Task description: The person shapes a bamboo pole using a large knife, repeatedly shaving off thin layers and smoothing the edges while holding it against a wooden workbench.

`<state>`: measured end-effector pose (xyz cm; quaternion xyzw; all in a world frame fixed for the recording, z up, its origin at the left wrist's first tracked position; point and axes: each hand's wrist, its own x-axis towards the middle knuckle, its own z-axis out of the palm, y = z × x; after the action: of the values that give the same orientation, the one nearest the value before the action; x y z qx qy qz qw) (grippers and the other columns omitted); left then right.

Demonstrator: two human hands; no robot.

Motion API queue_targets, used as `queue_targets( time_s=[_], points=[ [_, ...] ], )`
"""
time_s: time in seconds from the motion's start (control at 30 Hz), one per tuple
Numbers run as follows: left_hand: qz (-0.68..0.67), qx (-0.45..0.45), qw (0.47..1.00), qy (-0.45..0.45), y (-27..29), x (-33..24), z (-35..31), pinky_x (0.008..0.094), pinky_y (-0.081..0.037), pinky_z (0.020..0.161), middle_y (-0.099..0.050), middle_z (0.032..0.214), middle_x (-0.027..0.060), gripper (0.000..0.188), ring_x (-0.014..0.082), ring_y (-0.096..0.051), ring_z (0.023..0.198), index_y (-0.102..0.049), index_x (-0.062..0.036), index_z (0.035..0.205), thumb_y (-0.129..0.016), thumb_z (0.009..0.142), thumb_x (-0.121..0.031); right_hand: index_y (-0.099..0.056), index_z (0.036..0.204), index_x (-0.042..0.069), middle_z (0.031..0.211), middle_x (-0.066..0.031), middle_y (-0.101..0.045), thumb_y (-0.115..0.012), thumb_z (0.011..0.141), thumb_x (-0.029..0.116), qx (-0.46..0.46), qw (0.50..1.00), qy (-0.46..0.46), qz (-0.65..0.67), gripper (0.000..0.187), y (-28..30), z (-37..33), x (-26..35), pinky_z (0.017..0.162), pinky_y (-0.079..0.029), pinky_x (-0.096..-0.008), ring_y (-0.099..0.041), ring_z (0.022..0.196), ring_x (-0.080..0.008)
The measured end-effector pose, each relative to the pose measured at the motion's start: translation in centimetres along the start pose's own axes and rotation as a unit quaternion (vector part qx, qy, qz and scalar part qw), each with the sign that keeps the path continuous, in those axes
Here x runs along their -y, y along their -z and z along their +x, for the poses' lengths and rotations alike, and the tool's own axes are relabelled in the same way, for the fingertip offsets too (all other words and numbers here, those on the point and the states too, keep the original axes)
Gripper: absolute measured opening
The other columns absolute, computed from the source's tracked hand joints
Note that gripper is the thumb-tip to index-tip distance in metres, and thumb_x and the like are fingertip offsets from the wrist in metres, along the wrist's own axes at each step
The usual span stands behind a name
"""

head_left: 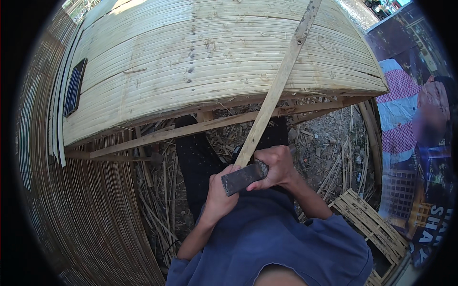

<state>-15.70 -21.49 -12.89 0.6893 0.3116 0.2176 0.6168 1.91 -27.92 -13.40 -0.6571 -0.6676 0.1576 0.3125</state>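
Clock taken from picture centre, 12 at top. At 6, a blue shirt [286, 238] is seen, dark trousers [193, 162] beyond it. Just below centre, a dark flat tool [241, 179] is gripped by the right hand [275, 166]; fingers are curled tight, no gap seen. Its flat end is pointed toward 8, over the left hand [221, 194]. By the left hand, the near end of a bamboo lath [273, 97] is held; fingers look closed round it, partly hidden by the tool. Lath is slanted from the hands up to 1, passed over the table edge. Loose strips [167, 209] are scattered on the ground at 7. A slatted crate [369, 219] is placed at 4. A wooden crossbar [200, 129] is fitted below the tabletop, 10 to 1. The bamboo-slat table [157, 62] is spread across 10 to 1; a dark phone [75, 88] is laid near its left edge at 10. A reed screen [90, 209] is stood at 8-9, a printed sheet [398, 109] hung at 3.
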Motion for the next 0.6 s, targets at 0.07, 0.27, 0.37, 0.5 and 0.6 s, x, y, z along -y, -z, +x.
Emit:
queue_targets(
  time_s=[0.07, 0.27, 0.37, 0.5, 0.6],
  points=[
    [-0.013, 0.014, 1.0, 0.009, 0.4, -0.8, 0.5, 0.0298, -0.044, 0.057, -0.057, 0.064, 0.0165, 0.009, 0.0233, -0.065, 0.065, -0.056, 0.0028, 0.084, -0.047, 0.084, 0.001, -0.05, 0.054, 0.006, 0.048, -0.0073, -0.052, -0.061, 0.056, 0.079, -0.008, 0.999, -0.023, 0.029, 0.073, -0.8, -0.2, -0.1, 0.044, -0.046, -0.0362, -0.056, 0.044, -0.0267],
    [-0.061, -0.009, 0.997, 0.05, 0.0, 0.3, -0.1, 0.028, -0.041, 0.053, -0.054, 0.059, 0.013, 0.016, 0.0122, -0.058, 0.056, -0.055, 0.0017, 0.08, -0.046, 0.09, -0.006, -0.05, 0.055, 0.006, 0.047, -0.0077, -0.051, -0.062, 0.056, 0.078, -0.009, 1.0, -0.012, 0.027, 0.073, -1.3, -0.3, 0.4, 0.044, -0.046, -0.0371, -0.056, 0.044, -0.0278],
    [-0.077, -0.019, 0.996, 0.049, -0.3, 0.7, -0.4, 0.027, -0.041, 0.054, -0.054, 0.059, 0.0115, 0.015, 0.007, -0.052, 0.057, -0.055, 0.0014, 0.079, -0.047, 0.09, -0.005, -0.049, 0.054, 0.006, 0.047, -0.0077, -0.051, -0.064, 0.055, 0.078, -0.013, 0.998, -0.021, 0.057, 0.073, -1.4, -0.6, 0.1, 0.044, -0.046, -0.037, -0.056, 0.044, -0.0278],
    [-0.076, -0.009, 0.996, 0.051, -0.1, 0.0, 0.1, 0.0248, -0.041, 0.056, -0.057, 0.064, 0.0075, 0.013, 0.0055, -0.05, 0.063, -0.056, 0.0016, 0.08, -0.047, 0.088, -0.003, -0.048, 0.054, 0.006, 0.048, -0.0076, -0.051, -0.062, 0.056, 0.078, -0.048, 0.999, 0.003, -0.019, 0.073, -1.1, -0.5, 0.2, 0.044, -0.045, -0.0377, -0.056, 0.044, -0.0285],
    [-0.064, -0.013, 0.996, 0.052, -0.2, 0.2, -0.4, 0.0241, -0.04, 0.055, -0.055, 0.062, 0.0037, 0.015, 0.0056, -0.05, 0.062, -0.055, 0.0018, 0.079, -0.044, 0.087, -0.003, -0.049, 0.054, 0.006, 0.047, -0.0084, -0.051, -0.06, 0.059, 0.078, -0.033, 0.999, 0.012, 0.0, 0.073, -1.4, -1.1, 0.6, 0.044, -0.045, -0.0378, -0.056, 0.045, -0.0297]
  ],
)
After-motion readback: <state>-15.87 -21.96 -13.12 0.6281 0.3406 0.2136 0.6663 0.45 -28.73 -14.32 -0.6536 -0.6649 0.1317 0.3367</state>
